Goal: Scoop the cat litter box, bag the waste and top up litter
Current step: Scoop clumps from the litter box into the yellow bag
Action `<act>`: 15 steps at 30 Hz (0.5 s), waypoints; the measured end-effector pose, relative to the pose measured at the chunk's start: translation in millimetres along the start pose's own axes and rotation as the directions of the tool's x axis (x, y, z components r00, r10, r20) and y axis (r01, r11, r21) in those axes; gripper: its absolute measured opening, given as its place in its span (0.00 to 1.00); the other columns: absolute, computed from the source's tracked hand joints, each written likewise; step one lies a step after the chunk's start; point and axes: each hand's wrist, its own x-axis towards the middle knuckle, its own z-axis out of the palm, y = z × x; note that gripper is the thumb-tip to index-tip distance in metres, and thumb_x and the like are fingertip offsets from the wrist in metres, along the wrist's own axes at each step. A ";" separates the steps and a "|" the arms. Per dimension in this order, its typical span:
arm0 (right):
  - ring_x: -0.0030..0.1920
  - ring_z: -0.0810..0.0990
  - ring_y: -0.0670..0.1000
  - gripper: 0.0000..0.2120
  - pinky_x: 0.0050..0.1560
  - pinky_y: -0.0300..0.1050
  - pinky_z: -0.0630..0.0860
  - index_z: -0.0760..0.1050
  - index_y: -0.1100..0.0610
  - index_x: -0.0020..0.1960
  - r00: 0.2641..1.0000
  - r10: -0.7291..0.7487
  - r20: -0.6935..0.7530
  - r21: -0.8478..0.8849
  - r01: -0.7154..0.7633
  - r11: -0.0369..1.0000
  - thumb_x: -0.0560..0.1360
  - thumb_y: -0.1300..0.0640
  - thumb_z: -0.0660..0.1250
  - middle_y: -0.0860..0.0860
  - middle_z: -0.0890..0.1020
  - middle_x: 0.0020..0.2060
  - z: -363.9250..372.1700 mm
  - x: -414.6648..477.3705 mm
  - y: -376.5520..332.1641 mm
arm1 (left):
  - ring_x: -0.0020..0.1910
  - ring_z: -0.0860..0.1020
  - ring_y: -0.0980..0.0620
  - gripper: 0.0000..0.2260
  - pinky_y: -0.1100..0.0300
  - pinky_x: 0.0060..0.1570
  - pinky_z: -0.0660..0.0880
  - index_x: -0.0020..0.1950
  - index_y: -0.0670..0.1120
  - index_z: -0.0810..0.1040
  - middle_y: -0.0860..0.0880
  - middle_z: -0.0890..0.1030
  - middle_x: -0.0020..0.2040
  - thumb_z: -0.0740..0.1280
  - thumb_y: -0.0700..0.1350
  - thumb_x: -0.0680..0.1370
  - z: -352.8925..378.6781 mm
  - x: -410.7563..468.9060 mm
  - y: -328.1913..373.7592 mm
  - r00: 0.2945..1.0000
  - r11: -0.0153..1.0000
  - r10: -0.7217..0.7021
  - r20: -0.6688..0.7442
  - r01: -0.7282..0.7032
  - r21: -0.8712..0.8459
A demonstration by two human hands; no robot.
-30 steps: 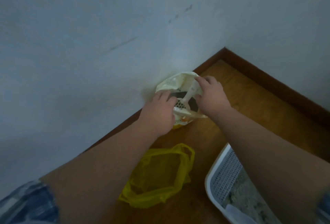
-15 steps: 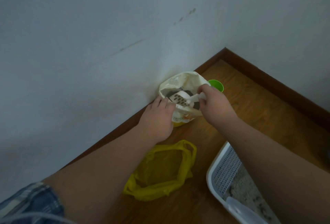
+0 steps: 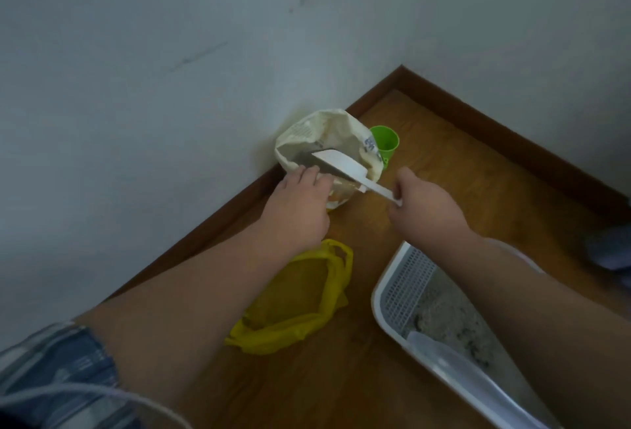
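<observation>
Gripping cream paper bag (image 3: 307, 131) with left hand (image 3: 297, 210), white plastic scoop (image 3: 341, 164) with right hand (image 3: 426, 213), I risk tilting it and spilling.

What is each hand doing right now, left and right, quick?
Left hand: holding the near rim of the litter bag.
Right hand: closed on the handle of the white scoop.

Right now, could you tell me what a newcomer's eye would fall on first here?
The white scoop stands out, its head over the open cream litter bag by the wall; the right hand grips its handle, the left hand holds the bag's rim. Nearer, a bright yellow plastic bag lies open on the floor, left of the white litter box.
</observation>
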 end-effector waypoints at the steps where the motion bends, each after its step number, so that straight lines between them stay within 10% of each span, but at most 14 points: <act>1: 0.36 0.79 0.52 0.09 0.40 0.57 0.82 0.64 0.51 0.50 0.999 0.018 0.033 -0.015 -0.018 1.000 0.77 0.57 0.65 0.50 0.77 0.36 1.8 -3.4 -2.0 | 0.78 0.58 0.41 0.29 0.46 0.73 0.61 0.78 0.46 0.60 0.42 0.62 0.78 0.63 0.46 0.78 -1.8 -1.1 2.1 1.000 1.000 -0.002 0.010 0.002 0.003; 8: 0.45 0.79 0.55 0.14 0.46 0.55 0.80 0.65 0.54 0.61 0.984 0.052 0.171 -0.094 -0.036 0.995 0.76 0.58 0.60 0.51 0.75 0.42 1.1 11.0 -21.9 | 0.77 0.58 0.41 0.27 0.45 0.73 0.63 0.77 0.46 0.61 0.42 0.62 0.77 0.62 0.45 0.78 -15.6 -4.8 8.9 1.000 1.000 -0.005 -0.013 0.005 0.030; 15: 0.44 0.80 0.53 0.12 0.47 0.54 0.80 0.72 0.53 0.55 0.996 0.051 0.073 0.225 -0.066 0.972 0.79 0.45 0.62 0.50 0.79 0.43 3.9 6.1 1.2 | 0.75 0.61 0.41 0.26 0.46 0.69 0.67 0.74 0.44 0.63 0.41 0.64 0.76 0.62 0.46 0.76 -9.9 -23.2 9.6 1.000 0.996 0.005 0.016 -0.006 0.084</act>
